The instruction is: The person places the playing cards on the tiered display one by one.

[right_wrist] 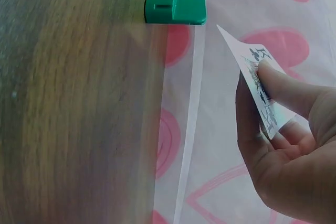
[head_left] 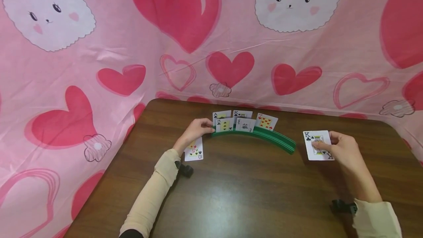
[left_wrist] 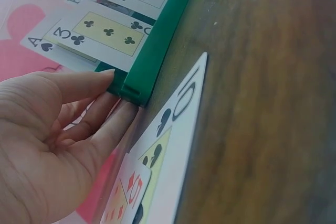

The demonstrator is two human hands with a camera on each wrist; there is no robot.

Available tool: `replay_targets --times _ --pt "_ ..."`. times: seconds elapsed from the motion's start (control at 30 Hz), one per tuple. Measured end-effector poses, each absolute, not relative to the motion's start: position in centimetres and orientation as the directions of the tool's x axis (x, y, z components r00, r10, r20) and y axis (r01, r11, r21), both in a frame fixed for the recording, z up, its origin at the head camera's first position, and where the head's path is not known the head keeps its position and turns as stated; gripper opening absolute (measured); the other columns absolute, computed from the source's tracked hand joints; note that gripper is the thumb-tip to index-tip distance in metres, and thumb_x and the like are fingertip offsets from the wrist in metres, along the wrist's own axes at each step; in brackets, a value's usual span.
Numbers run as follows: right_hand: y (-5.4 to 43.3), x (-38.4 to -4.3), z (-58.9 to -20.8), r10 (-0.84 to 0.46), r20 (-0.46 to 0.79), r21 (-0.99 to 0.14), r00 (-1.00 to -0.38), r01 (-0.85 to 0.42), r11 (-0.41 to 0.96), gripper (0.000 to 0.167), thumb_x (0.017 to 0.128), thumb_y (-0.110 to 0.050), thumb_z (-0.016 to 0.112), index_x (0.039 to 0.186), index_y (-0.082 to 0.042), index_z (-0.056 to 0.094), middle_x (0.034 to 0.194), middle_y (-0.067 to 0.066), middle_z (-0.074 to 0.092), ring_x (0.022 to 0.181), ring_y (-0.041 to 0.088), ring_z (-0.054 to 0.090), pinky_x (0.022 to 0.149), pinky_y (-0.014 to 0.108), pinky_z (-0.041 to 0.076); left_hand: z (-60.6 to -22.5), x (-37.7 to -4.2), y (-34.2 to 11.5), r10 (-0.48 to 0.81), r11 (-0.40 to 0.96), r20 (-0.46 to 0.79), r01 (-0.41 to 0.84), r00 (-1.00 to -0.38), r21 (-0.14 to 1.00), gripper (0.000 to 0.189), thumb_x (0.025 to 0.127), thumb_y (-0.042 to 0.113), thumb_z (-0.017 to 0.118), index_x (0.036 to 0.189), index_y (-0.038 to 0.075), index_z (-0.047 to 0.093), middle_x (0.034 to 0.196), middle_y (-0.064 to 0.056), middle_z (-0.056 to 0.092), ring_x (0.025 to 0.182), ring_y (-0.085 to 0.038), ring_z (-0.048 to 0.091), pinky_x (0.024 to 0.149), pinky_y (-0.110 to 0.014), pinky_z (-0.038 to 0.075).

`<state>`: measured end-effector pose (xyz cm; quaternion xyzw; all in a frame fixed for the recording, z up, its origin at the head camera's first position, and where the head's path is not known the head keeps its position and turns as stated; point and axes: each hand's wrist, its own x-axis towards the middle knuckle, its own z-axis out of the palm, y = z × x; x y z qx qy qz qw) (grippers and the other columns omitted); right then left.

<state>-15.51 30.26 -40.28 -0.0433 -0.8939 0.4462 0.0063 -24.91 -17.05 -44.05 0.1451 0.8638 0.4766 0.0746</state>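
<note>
In the head view, a curved green card holder stands on the table, with my left hand at its left end. The thumb and fingers pinch that end in the left wrist view. Playing cards stand in the holder: a three of clubs before an ace of spades, a joker before a king, and a seven of hearts. To the right of the holder, my right hand pinches a king of clubs, thumb on its face, raised off the table.
A black ten lies face up near my left wrist, partly covered by a red five. The brown wooden table meets pink heart-patterned fabric at its back and left. Black devices are strapped to both wrists.
</note>
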Motion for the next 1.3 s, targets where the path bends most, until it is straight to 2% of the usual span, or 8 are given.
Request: replay_targets --times 0.5,0.8,0.87,0.93,1.03,1.1,1.17,1.3 --pt "29.5 -16.0 -39.4 0.117 -0.02 -0.837 -0.993 0.081 0.542 0.058 0.098 -0.029 0.073 0.126 0.02 0.06 0.075 -0.008 0.073 0.063 0.007 0.068 0.056 0.026 0.055 -44.2 -25.0 -17.2 0.32 0.49 0.0 0.166 -0.947 0.856 0.024 0.096 0.013 0.074 0.116 0.0 0.072 0.114 -0.015 0.072 0.104 -0.026 0.065 0.094 -0.042 0.052" --pt "29.1 -16.4 -39.1 0.123 0.004 -0.885 -0.992 0.054 0.462 0.055 0.097 -0.028 0.075 0.124 0.018 0.061 0.073 -0.02 0.07 0.064 0.005 0.068 0.058 0.023 0.055 -44.1 -24.9 -17.1 0.336 0.473 0.009 0.177 -0.942 0.863 0.024 0.096 0.012 0.073 0.117 0.0 0.071 0.116 -0.015 0.071 0.105 -0.026 0.065 0.096 -0.043 0.052" --pt "28.8 -16.5 -38.9 0.127 0.018 -0.891 -0.992 0.042 0.452 0.052 0.097 -0.026 0.075 0.124 0.016 0.062 0.074 -0.023 0.069 0.065 0.003 0.068 0.058 0.022 0.055 -44.2 -25.0 -17.1 0.337 0.472 0.011 0.18 -0.941 0.863 0.024 0.097 0.012 0.073 0.117 -0.001 0.071 0.116 -0.015 0.071 0.106 -0.027 0.065 0.096 -0.043 0.052" --pt "28.5 -16.7 -38.8 0.139 0.028 -0.913 -0.99 0.032 0.407 0.037 0.096 -0.022 0.075 0.119 0.006 0.067 0.075 -0.024 0.069 0.066 0.002 0.068 0.059 0.02 0.055 -44.3 -25.0 -17.1 0.335 0.473 0.012 0.179 -0.942 0.863 0.024 0.097 0.011 0.073 0.117 -0.001 0.071 0.116 -0.016 0.071 0.106 -0.027 0.065 0.096 -0.044 0.052" --pt "28.2 -16.9 -38.6 0.172 0.042 -0.959 -0.984 0.009 0.283 0.012 0.094 -0.011 0.077 0.104 -0.011 0.07 0.077 -0.022 0.071 0.065 0.001 0.069 0.059 0.019 0.056 -44.3 -24.9 -17.1 0.33 0.477 0.009 0.175 -0.944 0.861 0.024 0.097 0.012 0.073 0.117 0.0 0.071 0.116 -0.015 0.071 0.106 -0.027 0.065 0.096 -0.043 0.052" --pt "28.0 -17.0 -38.4 0.199 0.045 -0.982 -0.979 -0.007 0.187 0.017 0.092 -0.005 0.077 0.094 -0.019 0.069 0.077 -0.019 0.072 0.065 0.001 0.069 0.058 0.019 0.056 -44.2 -24.9 -17.1 0.329 0.479 0.008 0.174 -0.944 0.86 0.024 0.096 0.012 0.073 0.117 0.0 0.072 0.116 -0.015 0.072 0.106 -0.026 0.065 0.095 -0.043 0.052" --pt "27.8 -17.1 -38.3 0.22 0.055 -0.989 -0.974 -0.023 0.145 0.02 0.091 -0.002 0.078 0.09 -0.021 0.069 0.076 -0.018 0.072 0.064 0.0 0.068 0.058 0.017 0.055 -44.2 -24.9 -17.1 0.329 0.482 0.008 0.175 -0.944 0.859 0.024 0.096 0.012 0.073 0.117 0.0 0.072 0.115 -0.014 0.072 0.105 -0.026 0.066 0.095 -0.042 0.052" --pt "27.6 -17.2 -38.0 0.232 0.063 -0.99 -0.971 -0.031 0.139 0.022 0.091 -0.003 0.078 0.087 -0.023 0.07 0.075 -0.019 0.072 0.065 -0.001 0.068 0.06 0.015 0.054 -44.2 -24.9 -17.1 0.332 0.482 0.005 0.174 -0.943 0.859 0.024 0.096 0.013 0.074 0.117 0.0 0.072 0.116 -0.015 0.072 0.106 -0.026 0.066 0.096 -0.042 0.052"
